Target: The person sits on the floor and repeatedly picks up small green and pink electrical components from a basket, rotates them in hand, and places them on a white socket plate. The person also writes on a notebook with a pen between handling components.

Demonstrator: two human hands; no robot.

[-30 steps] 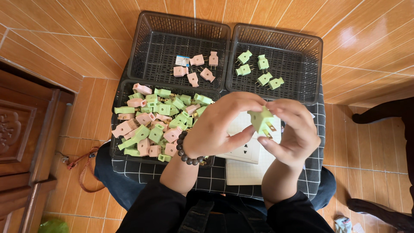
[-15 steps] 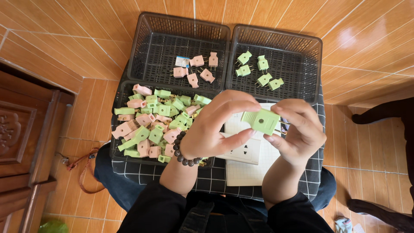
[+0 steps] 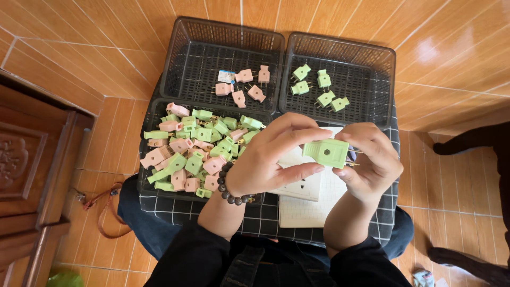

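Black plastic made up all three baskets. The largest-filled one, the near-left basket [image 3: 151, 119], lay on the checked cloth [image 3: 175, 210] over the person's lap and held a mixed heap of pink and green plugs [image 3: 194, 154]. Beyond it, the far-left basket [image 3: 180, 48] held a few pink plugs [image 3: 245, 85], and the far-right basket [image 3: 380, 69] held only green plugs [image 3: 319, 87]. A white socket plate [image 3: 300, 186] lay on the cloth beneath the hands.

The one green plug [image 3: 327, 152] in hand sat between both hands, above the socket plate, its long axis running left to right, prongs toward the right hand [image 3: 374, 162]. That hand pinched the pronged end; the left hand [image 3: 268, 159], with a bead bracelet [image 3: 228, 188] at the wrist, gripped the other end between thumb and fingertips. Both were equally close, each touching it.
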